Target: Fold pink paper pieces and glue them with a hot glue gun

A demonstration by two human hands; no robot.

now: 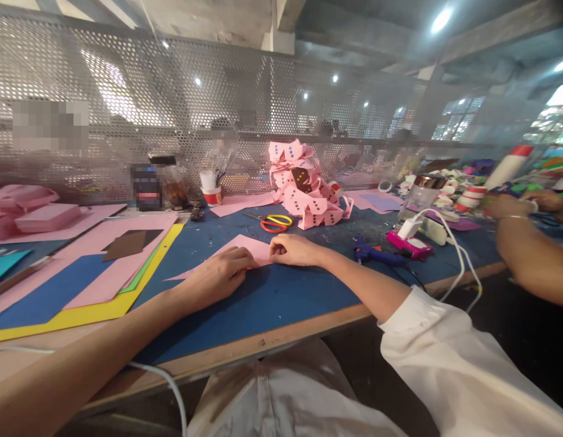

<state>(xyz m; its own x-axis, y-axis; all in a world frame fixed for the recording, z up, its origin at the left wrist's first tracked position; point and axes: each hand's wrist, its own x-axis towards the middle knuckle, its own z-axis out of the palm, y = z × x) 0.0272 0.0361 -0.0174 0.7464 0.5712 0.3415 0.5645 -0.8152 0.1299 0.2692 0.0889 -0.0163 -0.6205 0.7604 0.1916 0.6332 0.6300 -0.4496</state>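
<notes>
- Blue tabletop [263,309] with bare wood front edge [263,346]; perforated metal screen [245,103] along the rear edge.
- Left end: layered stack of pink, yellow, green and blue sheets [112,279], two dark brown pieces [129,244] on top.
- Rear middle: heap of folded pink paper shapes with dark dots [303,188]. Red-and-white cup [212,195] further left.
- Scissors with red and yellow handles [276,223] lie between heap and hands, blades pointing left; nearest obstacle behind the work.
- Right side, near front edge: dark blue glue gun [381,254], then magenta box [411,244] with white plug; white cable [461,273] droops over the edge.
- Far right: another person's forearm [520,237] over the tabletop.
- Left hand [220,270]: palm down, fingers bent. Can't tell if gripping or only pressing.
- Right hand [293,250]: fingers curled, thumb and forefinger pinching paper. Forearm crosses front edge in front of glue gun.
- Pink angular paper sheet [249,244]: flat at tabletop's front middle, between hands. Left hand covers its front part, right hand on right corner, pointed end sticks out left.
</notes>
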